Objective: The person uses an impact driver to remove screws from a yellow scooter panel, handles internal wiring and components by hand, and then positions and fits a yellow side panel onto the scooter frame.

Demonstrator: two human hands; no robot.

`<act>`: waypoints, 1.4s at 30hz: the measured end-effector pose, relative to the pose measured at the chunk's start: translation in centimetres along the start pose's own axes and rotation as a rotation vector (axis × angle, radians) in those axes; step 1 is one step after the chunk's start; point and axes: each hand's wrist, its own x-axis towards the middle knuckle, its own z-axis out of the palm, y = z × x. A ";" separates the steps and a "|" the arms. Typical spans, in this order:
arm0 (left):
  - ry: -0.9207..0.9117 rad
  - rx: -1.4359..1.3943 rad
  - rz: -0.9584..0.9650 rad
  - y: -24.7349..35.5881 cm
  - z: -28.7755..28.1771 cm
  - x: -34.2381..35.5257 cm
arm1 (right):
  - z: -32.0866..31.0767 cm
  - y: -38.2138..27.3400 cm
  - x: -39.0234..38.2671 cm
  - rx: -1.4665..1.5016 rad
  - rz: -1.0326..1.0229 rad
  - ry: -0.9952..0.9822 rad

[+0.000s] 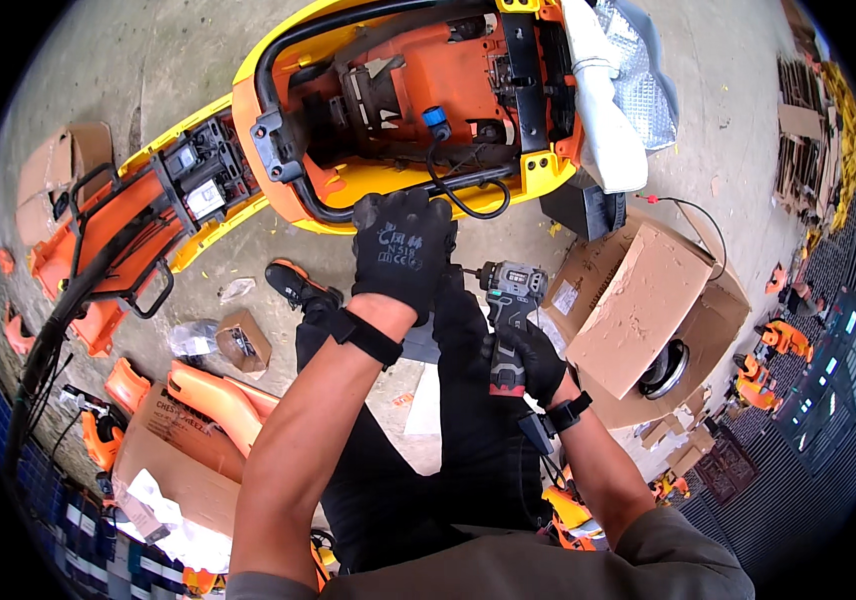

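My right hand (533,358), in a black glove, is wrapped round the handle of a grey-and-black cordless drill (514,285). The drill's bit points left, toward my other hand. My left hand (403,250), gloved too, is closed at the near edge of a yellow-and-orange vehicle body (348,175). Whatever its fingers may hold is hidden beneath the glove. A black tube frame (266,75) runs round the body's open top. From the open interior, a black cable with a blue connector (435,118) loops over the near edge.
To the right stands an open cardboard box (638,290) with a round metal part inside. A silver foil sheet (638,85) hangs by the body's right end. Orange panels (218,400) lie on a box at lower left. Another small box (244,340) sits near my foot.
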 end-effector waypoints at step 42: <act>0.140 -0.681 -0.221 0.1 -5.0 -3.9 | 11.0 -9.8 -7.0 -1.283 -1.046 0.188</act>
